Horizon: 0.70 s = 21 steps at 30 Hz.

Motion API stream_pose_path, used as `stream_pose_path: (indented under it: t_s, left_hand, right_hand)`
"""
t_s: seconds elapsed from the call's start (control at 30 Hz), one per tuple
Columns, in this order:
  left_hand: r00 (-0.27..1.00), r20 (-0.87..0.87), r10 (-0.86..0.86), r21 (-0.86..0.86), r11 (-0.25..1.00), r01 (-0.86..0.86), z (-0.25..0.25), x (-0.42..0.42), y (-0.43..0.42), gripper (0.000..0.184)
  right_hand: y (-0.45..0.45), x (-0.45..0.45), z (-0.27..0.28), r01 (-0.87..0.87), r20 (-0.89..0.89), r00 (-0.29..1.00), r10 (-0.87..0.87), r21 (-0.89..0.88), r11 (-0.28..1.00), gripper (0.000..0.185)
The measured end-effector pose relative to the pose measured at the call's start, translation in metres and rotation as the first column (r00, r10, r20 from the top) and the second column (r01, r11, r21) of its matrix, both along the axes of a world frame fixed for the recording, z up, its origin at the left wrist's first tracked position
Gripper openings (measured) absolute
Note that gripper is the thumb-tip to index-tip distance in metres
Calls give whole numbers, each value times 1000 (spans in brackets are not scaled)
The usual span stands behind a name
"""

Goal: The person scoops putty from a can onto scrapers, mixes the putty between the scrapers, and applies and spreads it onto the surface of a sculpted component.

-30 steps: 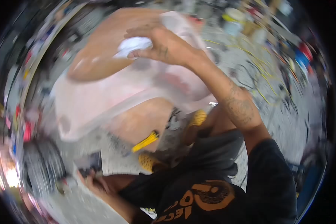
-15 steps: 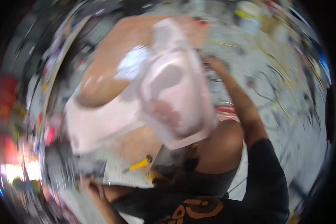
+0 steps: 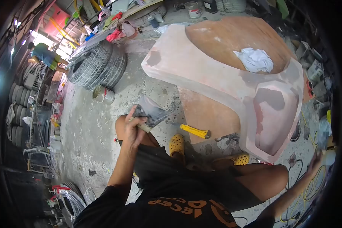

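Observation:
My left hand grips a flat grey square sheet with dark smears on it, held above the floor near my left knee. Stretched far out to the right, my right hand is near a pale container; its fingers are small and blurred. In front of me lies a large pinkish-white moulded panel with grey patches and a deep recess. It rests on a brown board. A yellow utility knife lies at the board's near edge, and a crumpled white cloth sits on its far part.
Stacked dusty tyres stand at the left, with an open tin beside them. Another person bends over at the far left. Yellow hose coils on the right floor. Another tin stands at the back.
My view has swung left, so the panel appears farther right and turned. My right hand has shifted from the panel's far side to the pale container. The grey sheet stays in my left hand.

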<state>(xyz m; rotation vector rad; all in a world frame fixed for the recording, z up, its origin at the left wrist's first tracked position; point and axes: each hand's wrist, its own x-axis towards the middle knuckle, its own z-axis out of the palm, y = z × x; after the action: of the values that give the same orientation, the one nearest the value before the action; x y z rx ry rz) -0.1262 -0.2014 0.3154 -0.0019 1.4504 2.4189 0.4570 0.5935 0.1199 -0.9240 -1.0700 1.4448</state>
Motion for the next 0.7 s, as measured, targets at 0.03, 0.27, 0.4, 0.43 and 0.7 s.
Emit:
stream_pose_path:
  t_s: [0.03, 0.27, 0.4, 0.43, 0.7]
  left_hand:
    - [1000, 17, -1, 33, 999, 1, -1, 1, 3, 53]
    - [941, -153, -303, 157, 932, 326, -35, 3, 30, 51]
    - [798, -523, -300, 70, 918, 391, -17, 24, 36, 46]
    - [721, -625, -299, 34, 912, 408, -16, 25, 31, 45]
    - [177, -877, -447, -374, 865, 335, -14, 25, -17, 43]
  right_hand:
    - [-37, -2, 50, 103, -78, 991, -105, -28, 994, 43]
    - [-349, -168, 221, -4, 108, 994, -3, 62, 998, 52]
    - [-536, -331, 189, -442, -92, 897, 432, -202, 874, 36]
    - [-569, -367, 183, -466, -169, 884, 435, -289, 836, 37]
    - [-655, -436, 185, -653, -30, 740, 672, -274, 706, 34]
